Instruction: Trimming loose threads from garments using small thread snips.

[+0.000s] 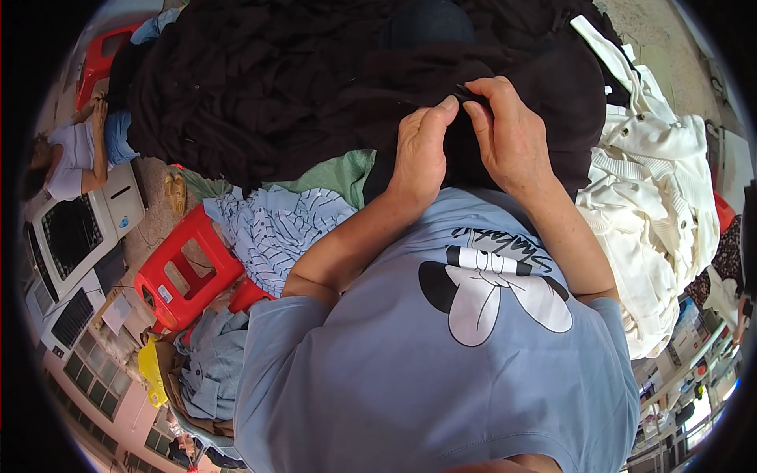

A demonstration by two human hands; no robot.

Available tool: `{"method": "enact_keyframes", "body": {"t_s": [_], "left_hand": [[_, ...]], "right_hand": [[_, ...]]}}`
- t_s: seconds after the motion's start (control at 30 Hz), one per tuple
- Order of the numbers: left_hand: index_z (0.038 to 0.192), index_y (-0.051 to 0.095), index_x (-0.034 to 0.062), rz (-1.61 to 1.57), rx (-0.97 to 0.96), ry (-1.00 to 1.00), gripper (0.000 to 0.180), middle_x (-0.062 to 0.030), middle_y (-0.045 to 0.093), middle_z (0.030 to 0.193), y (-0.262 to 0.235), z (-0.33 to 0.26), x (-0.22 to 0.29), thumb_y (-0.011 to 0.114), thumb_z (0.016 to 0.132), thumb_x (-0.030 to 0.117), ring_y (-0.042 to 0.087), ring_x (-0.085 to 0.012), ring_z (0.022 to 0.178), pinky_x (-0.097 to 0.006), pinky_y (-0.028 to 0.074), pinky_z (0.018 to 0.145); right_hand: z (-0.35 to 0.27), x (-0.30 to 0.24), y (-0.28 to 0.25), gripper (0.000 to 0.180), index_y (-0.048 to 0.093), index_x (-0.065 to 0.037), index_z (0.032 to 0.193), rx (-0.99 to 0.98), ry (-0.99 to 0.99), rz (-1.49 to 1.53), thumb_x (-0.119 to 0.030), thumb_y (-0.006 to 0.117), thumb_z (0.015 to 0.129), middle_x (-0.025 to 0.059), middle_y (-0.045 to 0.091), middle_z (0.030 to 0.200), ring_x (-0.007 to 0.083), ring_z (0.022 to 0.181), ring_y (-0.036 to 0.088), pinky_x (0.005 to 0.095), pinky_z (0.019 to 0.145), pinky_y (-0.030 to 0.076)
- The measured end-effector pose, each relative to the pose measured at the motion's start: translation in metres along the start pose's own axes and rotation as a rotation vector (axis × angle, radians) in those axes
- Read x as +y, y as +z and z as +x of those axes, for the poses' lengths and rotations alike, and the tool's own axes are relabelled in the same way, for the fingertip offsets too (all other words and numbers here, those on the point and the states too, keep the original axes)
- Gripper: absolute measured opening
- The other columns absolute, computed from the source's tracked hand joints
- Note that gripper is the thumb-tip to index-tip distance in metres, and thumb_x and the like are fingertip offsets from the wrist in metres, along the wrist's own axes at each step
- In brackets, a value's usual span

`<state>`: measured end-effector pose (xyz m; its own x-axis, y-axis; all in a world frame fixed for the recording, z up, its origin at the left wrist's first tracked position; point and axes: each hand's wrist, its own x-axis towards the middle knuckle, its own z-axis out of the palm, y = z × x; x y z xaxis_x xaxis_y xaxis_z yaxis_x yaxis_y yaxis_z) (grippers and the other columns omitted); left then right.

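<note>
A large heap of dark brown-black garments [260, 87] spreads in front of me and over my lap. Above it, my left hand [422, 148] is closed, its thumb pressed against the bent fingers. Close on its right, my right hand [511, 134] pinches with thumb and forefinger. The fingertips of both hands meet at a small black piece, which looks like part of the dark garment [465, 162] between them. Its exact shape is too small to tell. A rounded dark blue form [430, 24] stands at the far side of the heap.
White knit garments [643, 205] with buttons are piled at my right. On the left lie a striped blue shirt [284, 229], a green cloth [331, 177], a red plastic stool [189, 268] and denim-blue clothes [217, 363]. Another person [75, 158] sits at far left, near a white van [87, 225].
</note>
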<state>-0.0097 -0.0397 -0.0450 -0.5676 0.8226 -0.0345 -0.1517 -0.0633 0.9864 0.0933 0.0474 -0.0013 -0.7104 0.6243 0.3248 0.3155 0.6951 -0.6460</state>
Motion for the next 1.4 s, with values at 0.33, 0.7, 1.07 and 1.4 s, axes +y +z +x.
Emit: {"method": "enact_keyframes", "body": {"t_s": [0.33, 0.7, 1.07, 1.4], "left_hand": [[0.106, 0.064, -0.0078, -0.113, -0.105, -0.214, 0.033, -0.0105, 0.065, 0.109, -0.006, 0.000, 0.006, 0.044, 0.097, 0.017, 0.057, -0.0145, 0.105, -0.030, 0.039, 0.098], [0.080, 0.054, -0.0061, -0.022, -0.035, -0.053, 0.029, -0.0153, 0.054, 0.065, 0.000, 0.001, -0.002, 0.049, 0.095, 0.018, 0.047, -0.0216, 0.062, -0.036, 0.038, 0.062], [0.108, 0.064, -0.0051, -0.483, -0.010, -0.293, 0.032, -0.0118, 0.065, 0.112, 0.000, 0.002, 0.005, 0.042, 0.098, 0.017, 0.058, -0.0199, 0.108, -0.035, 0.039, 0.101], [0.111, 0.063, -0.0036, -0.554, -0.057, -0.258, 0.033, -0.0111, 0.064, 0.115, 0.000, 0.002, 0.006, 0.041, 0.099, 0.017, 0.057, -0.0199, 0.111, -0.036, 0.039, 0.102]], "right_hand": [[0.000, 0.003, 0.003, 0.017, 0.055, -0.005, 0.101, 0.029, 0.012, -0.054, -0.011, 0.065, 0.088, 0.0094, 0.061, 0.088, 0.0289, 0.072, 0.063, 0.0359, 0.059, 0.050], [0.002, 0.006, 0.002, 0.013, 0.056, -0.007, 0.096, 0.046, -0.034, -0.114, -0.012, 0.065, 0.087, 0.0072, 0.060, 0.083, 0.0256, 0.071, 0.063, 0.0345, 0.057, 0.048], [-0.004, 0.009, 0.004, 0.018, 0.055, -0.006, 0.101, 0.038, 0.013, -0.038, -0.011, 0.065, 0.087, 0.0085, 0.060, 0.086, 0.0273, 0.070, 0.063, 0.0346, 0.057, 0.048], [0.000, 0.012, 0.011, 0.019, 0.055, -0.006, 0.100, 0.073, -0.032, -0.062, -0.010, 0.066, 0.086, 0.0082, 0.059, 0.086, 0.0279, 0.071, 0.062, 0.0349, 0.058, 0.048]]}}
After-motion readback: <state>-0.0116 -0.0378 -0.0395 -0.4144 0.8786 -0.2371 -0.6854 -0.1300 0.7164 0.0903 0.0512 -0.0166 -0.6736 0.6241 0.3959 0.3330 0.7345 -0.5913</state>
